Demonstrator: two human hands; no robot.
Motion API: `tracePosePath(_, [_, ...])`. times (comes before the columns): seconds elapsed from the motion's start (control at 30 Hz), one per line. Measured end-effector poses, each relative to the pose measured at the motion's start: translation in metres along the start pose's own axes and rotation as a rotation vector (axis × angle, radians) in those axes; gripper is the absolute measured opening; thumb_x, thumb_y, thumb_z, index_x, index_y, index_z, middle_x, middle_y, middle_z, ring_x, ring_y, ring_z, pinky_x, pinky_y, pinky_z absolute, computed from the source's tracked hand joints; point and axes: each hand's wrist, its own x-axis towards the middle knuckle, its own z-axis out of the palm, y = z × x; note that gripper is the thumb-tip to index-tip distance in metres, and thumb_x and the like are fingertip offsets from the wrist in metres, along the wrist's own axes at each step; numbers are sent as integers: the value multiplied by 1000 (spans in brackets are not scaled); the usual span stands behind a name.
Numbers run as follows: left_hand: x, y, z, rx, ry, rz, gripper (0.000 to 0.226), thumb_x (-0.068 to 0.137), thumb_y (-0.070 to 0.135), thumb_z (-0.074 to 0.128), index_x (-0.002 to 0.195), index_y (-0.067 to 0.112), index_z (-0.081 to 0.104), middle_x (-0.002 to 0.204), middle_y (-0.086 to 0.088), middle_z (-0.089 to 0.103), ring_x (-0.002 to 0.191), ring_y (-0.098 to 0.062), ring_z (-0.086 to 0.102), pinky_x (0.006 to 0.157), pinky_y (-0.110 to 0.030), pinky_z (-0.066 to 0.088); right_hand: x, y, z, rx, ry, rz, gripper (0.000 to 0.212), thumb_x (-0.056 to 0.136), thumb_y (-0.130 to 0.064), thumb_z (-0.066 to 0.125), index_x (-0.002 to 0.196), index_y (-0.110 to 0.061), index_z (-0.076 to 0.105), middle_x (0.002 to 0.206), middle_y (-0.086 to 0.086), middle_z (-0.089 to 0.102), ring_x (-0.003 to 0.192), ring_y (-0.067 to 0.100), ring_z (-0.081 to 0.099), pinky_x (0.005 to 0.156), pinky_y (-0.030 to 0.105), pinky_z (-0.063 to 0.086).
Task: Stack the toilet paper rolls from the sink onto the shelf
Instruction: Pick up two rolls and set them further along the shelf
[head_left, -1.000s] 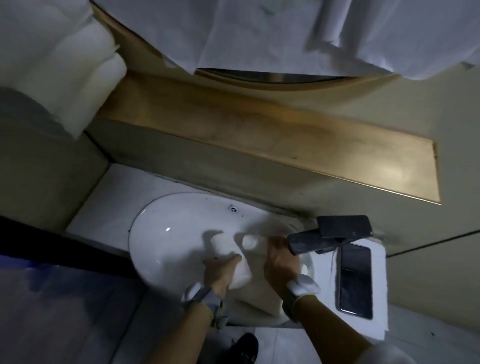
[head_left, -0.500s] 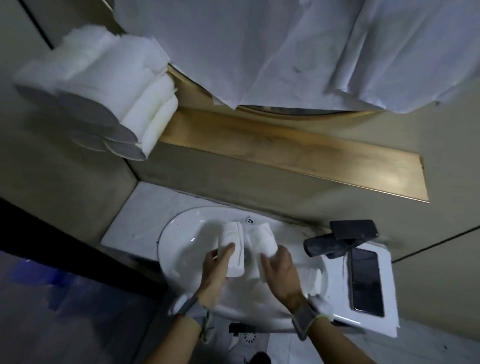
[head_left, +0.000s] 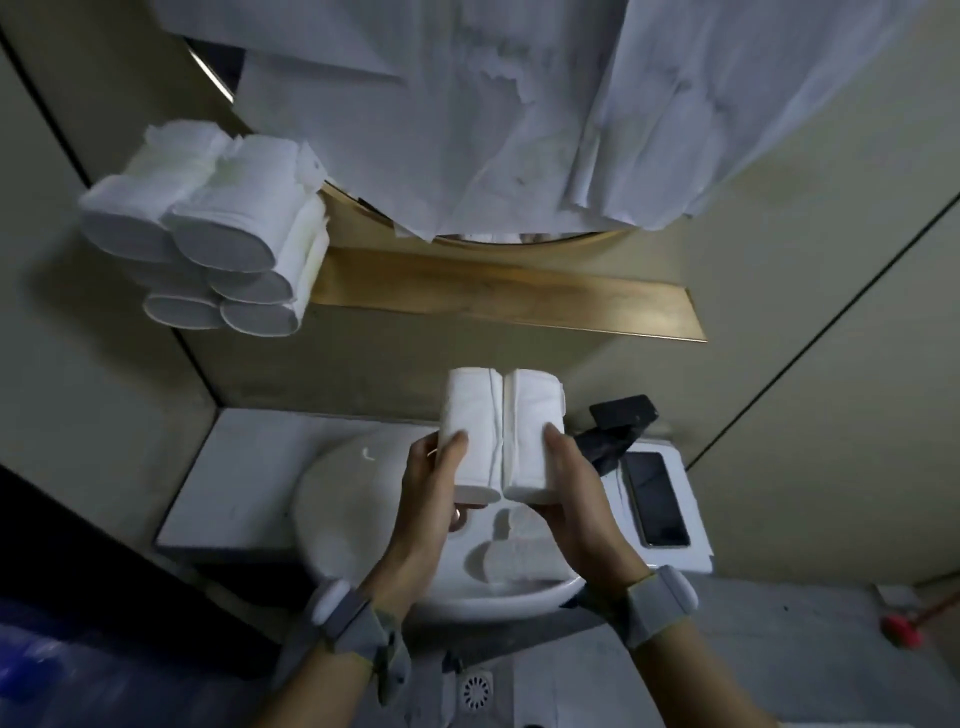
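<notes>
Above sink (head_left: 337, 499), I'm gripping rolls: left hand (head_left: 431, 493) clamping left roll (head_left: 470, 431), right hand (head_left: 576, 499) clamping right roll (head_left: 532, 431), rolls touching.

The two toilet paper rolls (head_left: 501, 431) held side by side are soft, matt white paper with a faintly quilted surface, as are the rolls stacked on the shelf (head_left: 208, 249), whose flat ends look smooth. The shelf (head_left: 519, 296) has a brushed, brass-toned metallic sheen, while the sink (head_left: 363, 561) is glossy white ceramic set in a pale stone-like worktop (head_left: 249, 478) (matt, lightly veined). The tap (head_left: 613, 431) is matt black, the phone (head_left: 655, 499) a glossy dark glass slab, and crumpled white paper sheets (head_left: 519, 104) hang above.
</notes>
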Motion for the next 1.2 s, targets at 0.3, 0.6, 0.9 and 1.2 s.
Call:
tracePosePath(0.3, [-12, 42, 78, -32, -220, 162, 45, 93, 41, 60, 137, 37, 50, 124, 6, 67, 105, -15, 70, 79, -41, 61, -11, -65, -37, -181, 126, -316, 52, 96, -59, 47, 119, -14, 61, 113, 23, 69, 94, 38, 70, 60, 37, 58])
tracePosePath(0.6, [24, 56, 148, 101, -180, 182, 47, 93, 37, 62, 135, 29, 43, 113, 4, 64, 83, -16, 72, 60, -29, 57, 28, -118, -90, -163, 103, -332, 32, 100, -41, 52, 125, -25, 64, 119, 8, 72, 108, 30, 70, 84, 45, 62])
tracePosePath(0.9, [37, 57, 176, 433, -77, 326, 77, 79, 74, 44, 149, 46, 24, 124, -5, 63, 74, -10, 63, 52, -18, 46, 42, -132, -100, -357, 128, -470, 22, 107, -36, 40, 125, -35, 53, 106, -21, 65, 89, -19, 62, 67, 3, 46])
tracePosePath(1.2, [48, 58, 191, 543, 15, 346, 71, 87, 71, 39, 151, 46, 22, 127, 3, 60, 91, -18, 65, 61, -30, 55, 58, -138, -111, -454, 185, -485, 32, 101, -51, 45, 126, -36, 59, 103, -7, 70, 94, 18, 70, 85, 42, 57])
